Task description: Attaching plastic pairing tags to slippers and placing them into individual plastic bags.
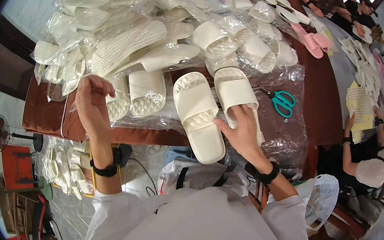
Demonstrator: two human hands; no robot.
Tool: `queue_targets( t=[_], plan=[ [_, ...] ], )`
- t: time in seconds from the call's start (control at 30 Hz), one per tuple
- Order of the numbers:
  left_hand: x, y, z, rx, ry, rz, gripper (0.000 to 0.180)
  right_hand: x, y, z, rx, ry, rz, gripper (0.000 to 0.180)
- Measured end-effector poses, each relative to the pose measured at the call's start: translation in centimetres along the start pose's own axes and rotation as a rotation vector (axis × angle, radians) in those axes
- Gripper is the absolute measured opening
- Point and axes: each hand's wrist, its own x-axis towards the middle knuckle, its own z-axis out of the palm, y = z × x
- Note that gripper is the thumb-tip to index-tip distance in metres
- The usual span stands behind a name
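Two cream slide slippers lie side by side in front of me, toes toward the far side: a left slipper point(197, 105) and a right slipper point(234, 88). The fingers of my right hand point(243, 132) reach into the opening under the right slipper's strap, gripping it, while the thumb meets the left slipper's edge. My left hand point(92, 105) is raised at the left table edge with its fingers curled, close to clear plastic bags around wrapped slippers point(146, 93). Whatever lies between those fingertips is too small to make out.
A big heap of bagged cream slippers point(130, 40) covers the table's left and back. Teal-handled scissors point(282, 103) rest on plastic at right, beyond them pink slippers point(314, 41). Other people work along the right; one holds a yellow sheet point(360, 109).
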Motion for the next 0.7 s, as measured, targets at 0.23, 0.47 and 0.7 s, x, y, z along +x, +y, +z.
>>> queue_targets(
  t=[0.23, 0.47, 0.7],
  plan=[
    [-3.9, -2.6, -0.9, 0.484, 0.046, -0.14, 0.031, 1.3, 0.2, 2.7, 0.028, 0.1, 0.193, 0.036],
    [-4.9, -5.2, 1.0, 0.455, -0.063, -0.1, 0.031, 1.6, 0.5, 1.6, 0.246, 0.291, 0.308, 0.019],
    [-5.0, -5.2, 1.8, 0.42, -0.098, -0.187, 0.034, 2.8, -1.3, -9.0, 0.636, 0.457, 0.489, 0.018]
  ],
)
